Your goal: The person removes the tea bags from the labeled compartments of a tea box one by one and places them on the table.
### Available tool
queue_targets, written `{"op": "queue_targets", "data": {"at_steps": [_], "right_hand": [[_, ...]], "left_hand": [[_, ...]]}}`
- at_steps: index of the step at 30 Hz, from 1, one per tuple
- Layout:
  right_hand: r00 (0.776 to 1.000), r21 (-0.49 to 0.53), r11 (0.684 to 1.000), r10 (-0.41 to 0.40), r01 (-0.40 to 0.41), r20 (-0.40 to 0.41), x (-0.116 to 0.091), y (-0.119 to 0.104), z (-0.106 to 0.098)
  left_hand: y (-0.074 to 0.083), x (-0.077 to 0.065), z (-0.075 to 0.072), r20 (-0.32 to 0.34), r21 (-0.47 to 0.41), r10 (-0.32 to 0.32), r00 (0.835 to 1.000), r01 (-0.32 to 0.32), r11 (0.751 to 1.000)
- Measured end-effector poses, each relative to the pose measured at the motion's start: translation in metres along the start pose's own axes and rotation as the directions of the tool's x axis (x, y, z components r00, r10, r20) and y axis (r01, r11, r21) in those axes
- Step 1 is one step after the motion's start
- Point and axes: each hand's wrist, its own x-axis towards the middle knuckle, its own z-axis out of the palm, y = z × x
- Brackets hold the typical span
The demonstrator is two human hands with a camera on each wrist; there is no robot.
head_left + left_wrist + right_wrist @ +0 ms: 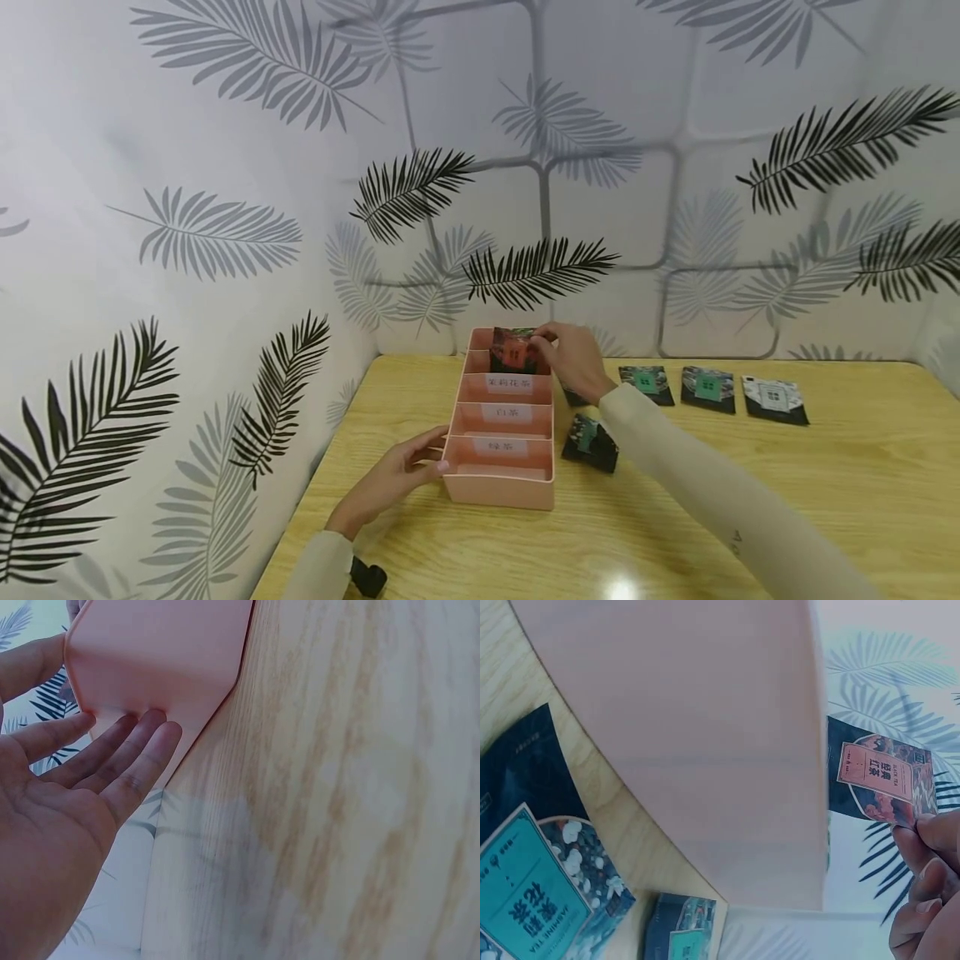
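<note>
Right hand (573, 360): thumb and fingers pinch the upper right edge of a red-and-black tea packet (513, 352), label reads BLACK TEA. Packet stands at the far part of a pink box (498, 493), lower end below the right rim as the right wrist view sees it; can't tell which compartment it's over. A sliver of green shows behind it at the far end, too hidden to identify.

Left hand (397, 471): fingers extended, tips against the box's left wall, thumb at the near left corner. Not clenched.

Box runs near to far, split crosswise by dividers. White label slips sit inside the three nearest compartments, writing too small to read.

Right of the box, on the wood table (645, 542): a JASMINE TEA packet (590, 444) close by, a dark packet (574, 397) farther off, mostly behind the right arm. Farther right, a row: two green-label packets (708, 389), then a white-label packet (776, 398).
</note>
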Motion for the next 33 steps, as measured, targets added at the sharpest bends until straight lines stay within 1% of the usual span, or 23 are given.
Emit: {"op": "queue_targets", "data": {"at_steps": [5, 8, 14, 22, 29, 33], "right_hand": [[1.0, -0.016, 1.0, 0.01, -0.01, -0.018, -0.001, -0.001, -0.01], [0.999, -0.02, 1.0, -0.002, 0.001, -0.033, -0.002, -0.002, -0.015], [0.998, -0.006, 1.0, -0.005, 0.005, -0.068, -0.005, -0.002, -0.027], [0.999, -0.006, 1.0, 0.019, -0.019, -0.046, -0.013, -0.001, -0.043], [0.999, -0.011, 1.0, 0.002, -0.002, -0.037, -0.022, 0.007, -0.053], [0.999, -0.022, 1.0, 0.004, -0.005, -0.04, -0.028, 0.011, -0.06]], "left_hand": [[-0.002, 0.001, 0.0, 0.003, -0.002, 0.003, 1.0, -0.003, 1.0], [-0.003, 0.001, 0.0, -0.001, 0.003, -0.002, 1.0, 0.002, 1.0], [-0.002, 0.0, 0.001, -0.009, 0.003, -0.006, 1.0, 0.006, 1.0], [-0.002, 0.001, 0.001, -0.004, 0.002, -0.005, 1.0, 0.005, 1.0], [-0.005, 0.002, 0.001, -0.001, -0.001, 0.007, 1.0, -0.007, 1.0], [-0.005, 0.002, 0.001, 0.002, 0.0, 0.002, 1.0, -0.002, 1.0]]}}
